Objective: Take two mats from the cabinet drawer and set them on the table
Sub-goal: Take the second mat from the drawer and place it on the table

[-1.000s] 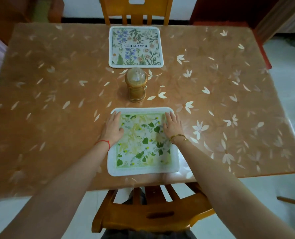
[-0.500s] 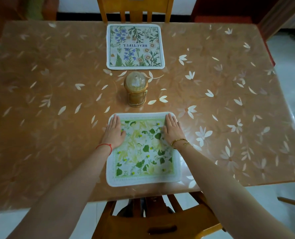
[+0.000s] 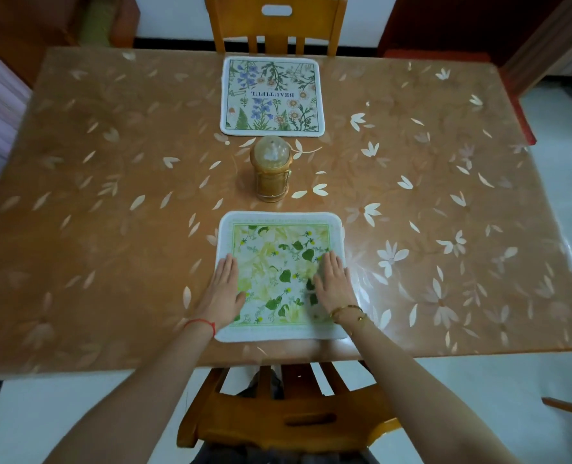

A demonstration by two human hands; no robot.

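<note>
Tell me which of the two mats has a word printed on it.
The far mat, with blue flowers, by the far chair: it reads BEAUTIFUL. The near green-leaf mat under both hands shows none.

Bare forearms without sleeves; a thin red string (image 3: pixel 200 323) circles the left wrist, a gold bracelet (image 3: pixel 347 312) the right.
</note>
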